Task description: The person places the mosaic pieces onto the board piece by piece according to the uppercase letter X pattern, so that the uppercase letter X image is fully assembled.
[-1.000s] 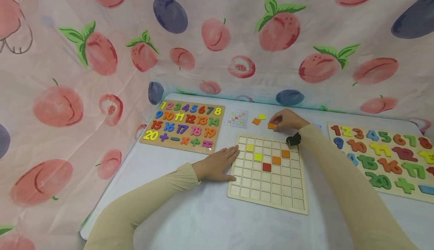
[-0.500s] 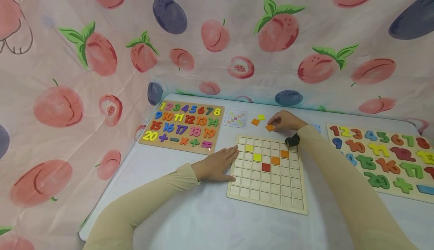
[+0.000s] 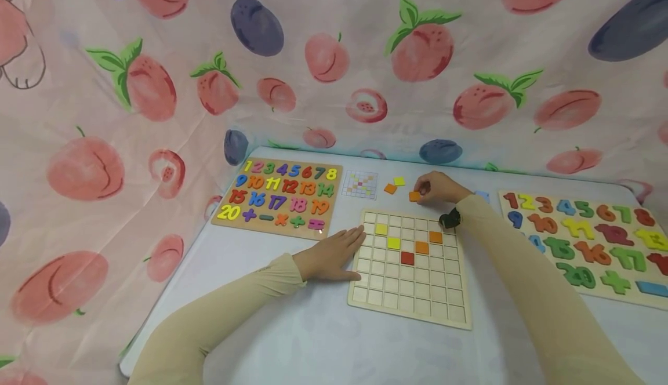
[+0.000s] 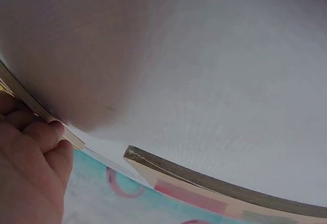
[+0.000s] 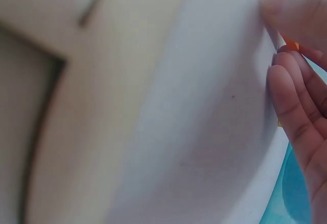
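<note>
My right hand (image 3: 438,188) pinches the orange tile (image 3: 414,196) just above the grid (image 3: 412,309) at frame centre, left hand (image 3: 334,253) flat on its edge; thin grip w/ fingertips, so I reckon it could slip.

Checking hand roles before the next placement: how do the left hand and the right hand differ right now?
The left hand lies flat with fingers straight against the grid board's left edge; the right hand is curled beyond the board's far edge. The left hand holds nothing, while the right hand pinches an orange tile. Both wear beige sleeves.
</note>
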Tool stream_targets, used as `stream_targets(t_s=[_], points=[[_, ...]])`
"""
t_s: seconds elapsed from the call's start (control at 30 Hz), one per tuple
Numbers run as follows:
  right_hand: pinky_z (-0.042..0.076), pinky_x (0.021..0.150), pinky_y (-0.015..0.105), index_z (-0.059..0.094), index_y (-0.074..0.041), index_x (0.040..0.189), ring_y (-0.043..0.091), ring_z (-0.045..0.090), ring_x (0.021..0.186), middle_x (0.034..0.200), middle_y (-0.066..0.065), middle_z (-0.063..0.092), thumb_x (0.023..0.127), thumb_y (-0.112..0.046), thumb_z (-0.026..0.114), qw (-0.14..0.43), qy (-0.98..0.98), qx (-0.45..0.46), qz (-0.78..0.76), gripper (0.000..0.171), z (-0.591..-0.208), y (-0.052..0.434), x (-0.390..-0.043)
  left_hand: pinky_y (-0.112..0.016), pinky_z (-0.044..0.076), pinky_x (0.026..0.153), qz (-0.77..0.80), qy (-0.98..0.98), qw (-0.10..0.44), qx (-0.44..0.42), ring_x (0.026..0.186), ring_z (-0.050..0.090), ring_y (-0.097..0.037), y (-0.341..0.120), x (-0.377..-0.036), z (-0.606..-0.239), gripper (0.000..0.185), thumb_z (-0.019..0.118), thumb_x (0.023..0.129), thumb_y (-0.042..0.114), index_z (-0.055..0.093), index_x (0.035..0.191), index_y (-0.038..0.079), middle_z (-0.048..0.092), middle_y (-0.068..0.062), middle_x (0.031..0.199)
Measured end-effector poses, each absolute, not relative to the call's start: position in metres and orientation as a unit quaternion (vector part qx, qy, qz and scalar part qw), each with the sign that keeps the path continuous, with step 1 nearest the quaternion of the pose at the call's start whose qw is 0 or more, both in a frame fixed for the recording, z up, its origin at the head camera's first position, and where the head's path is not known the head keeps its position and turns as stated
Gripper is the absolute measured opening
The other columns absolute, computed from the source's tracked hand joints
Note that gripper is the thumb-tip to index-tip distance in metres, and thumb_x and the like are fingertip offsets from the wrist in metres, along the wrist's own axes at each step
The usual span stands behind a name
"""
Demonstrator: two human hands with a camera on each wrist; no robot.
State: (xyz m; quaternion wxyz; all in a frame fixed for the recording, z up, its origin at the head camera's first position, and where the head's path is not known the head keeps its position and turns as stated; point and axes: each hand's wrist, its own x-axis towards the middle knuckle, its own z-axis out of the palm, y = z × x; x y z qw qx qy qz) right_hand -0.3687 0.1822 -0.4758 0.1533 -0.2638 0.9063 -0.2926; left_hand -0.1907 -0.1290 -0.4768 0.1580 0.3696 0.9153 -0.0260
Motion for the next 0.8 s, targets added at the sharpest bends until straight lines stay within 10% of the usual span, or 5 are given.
stream_targets(t_s=[0.8], points=[[0.052,0.073,0.023,0.068,-0.001,0.102,0.013,0.058,0.077,0.089,0.011,0.067,0.078,-0.01,0.074,0.078,0.914,-0.211,-0.339,0.026,-0.455,0.206,-0.332,-0.034,0.012,0.121,-0.033,0.916,0.154,0.37,0.148,0.006,-0.02,-0.129,-0.19,-0.477,0.094,0.044,0.088,0.065,0.007,0.151,0.006,0.001,-0.009,0.16]])
